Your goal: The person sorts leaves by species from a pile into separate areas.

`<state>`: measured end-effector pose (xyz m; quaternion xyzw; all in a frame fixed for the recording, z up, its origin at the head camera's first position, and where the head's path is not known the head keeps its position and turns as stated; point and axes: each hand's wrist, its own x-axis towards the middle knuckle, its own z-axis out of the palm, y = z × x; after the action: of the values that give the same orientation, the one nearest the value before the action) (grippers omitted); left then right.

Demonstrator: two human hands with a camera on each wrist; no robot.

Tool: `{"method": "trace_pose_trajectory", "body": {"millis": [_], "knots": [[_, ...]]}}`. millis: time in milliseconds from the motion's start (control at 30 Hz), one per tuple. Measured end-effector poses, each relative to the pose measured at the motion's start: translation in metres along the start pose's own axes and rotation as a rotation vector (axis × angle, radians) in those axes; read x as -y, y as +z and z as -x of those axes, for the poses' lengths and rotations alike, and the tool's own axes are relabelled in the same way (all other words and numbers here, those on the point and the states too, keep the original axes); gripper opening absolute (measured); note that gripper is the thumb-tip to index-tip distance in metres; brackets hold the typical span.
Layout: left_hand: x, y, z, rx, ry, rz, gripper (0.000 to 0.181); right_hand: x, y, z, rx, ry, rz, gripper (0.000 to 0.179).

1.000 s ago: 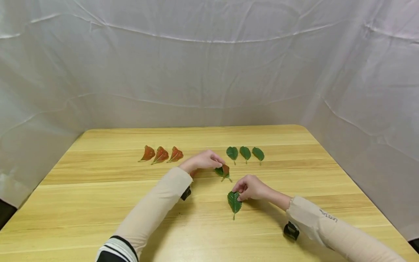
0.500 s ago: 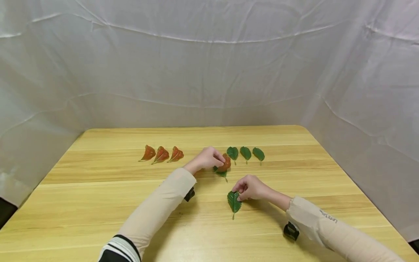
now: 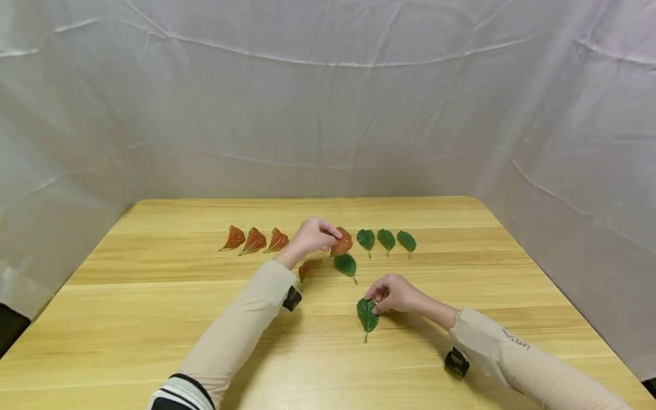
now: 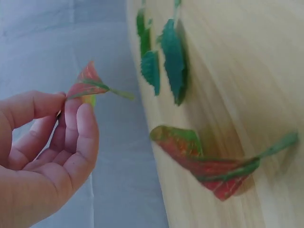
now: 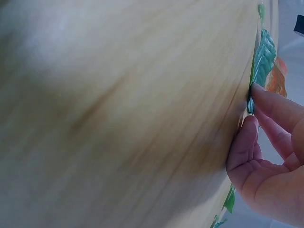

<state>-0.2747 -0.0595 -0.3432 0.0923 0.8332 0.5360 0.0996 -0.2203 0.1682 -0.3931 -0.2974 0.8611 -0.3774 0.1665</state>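
My left hand (image 3: 314, 235) pinches a red leaf (image 3: 342, 242) by its edge between thumb and fingers; the left wrist view shows this red leaf (image 4: 88, 83) raised, its stem pointing away from the hand. Just below it on the table lies a green leaf (image 3: 345, 265). Another red leaf (image 3: 308, 269) rests beside the left wrist, partly behind the arm in the head view. Nearer the front, my right hand (image 3: 394, 294) pinches a toothed green leaf (image 3: 367, 314) at its upper edge, its stem toward the front. In the right wrist view that green leaf (image 5: 262, 61) is seen edge-on.
A row of three red leaves (image 3: 254, 241) lies at the back left of the wooden table (image 3: 154, 319). Three green leaves (image 3: 386, 240) form a row at the back right. Pale sheeting (image 3: 318, 114) hangs behind and along both sides.
Holding the red leaf, my left hand has moved back and then left, off the green leaf it overlapped. The second red leaf by the wrist shows more. My right hand stays still.
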Motion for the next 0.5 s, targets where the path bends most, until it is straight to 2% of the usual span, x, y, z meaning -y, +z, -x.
{"method": "trace_pose_trajectory", "body": {"millis": [200,500], "knots": [[0.005,-0.014,0.008,0.023,-0.009,0.043,0.014,0.001,0.0,0.0,0.0,0.004,0.007,0.019],[0.012,-0.031,0.022,0.025,0.024,0.116,0.013,0.002,0.0,0.0,0.001,-0.004,0.014,0.018]]}}
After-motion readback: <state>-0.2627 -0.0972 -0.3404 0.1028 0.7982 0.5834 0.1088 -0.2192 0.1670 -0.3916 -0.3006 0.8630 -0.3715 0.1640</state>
